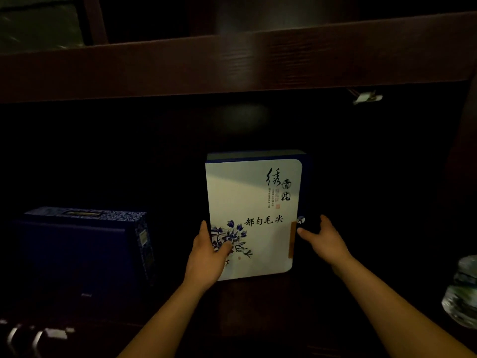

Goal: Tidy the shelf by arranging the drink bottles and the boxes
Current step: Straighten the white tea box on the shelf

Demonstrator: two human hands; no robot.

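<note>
Left hand (209, 257) pressed against the lower left edge of the white box (254, 215), thumb laid across the blue flower print on the front, fingers wrapped round the side out of sight; gripping that edge. Right hand (326, 240) spread loosely open just beside the box's right edge, fingertips at or barely touching the dark blue side near the brown strip, thumb raised; no firm hold to be seen, contact hard to tell in the dim light. Both forearms bare, reaching in from below.

White box standing upright on the dark wooden shelf (258, 301), front facing out, black brush lettering at upper right and middle, rounded corners on the right. Dark blue box (80, 249) well apart to the left on the same shelf, patterned top and side, lower than the white one. Clear plastic bottle (462, 290) at the far right edge, only partly in view. Thick wooden board (232, 63) overhead. Small pale clip-like thing (367, 97) under it at upper right, too blurred to name
</note>
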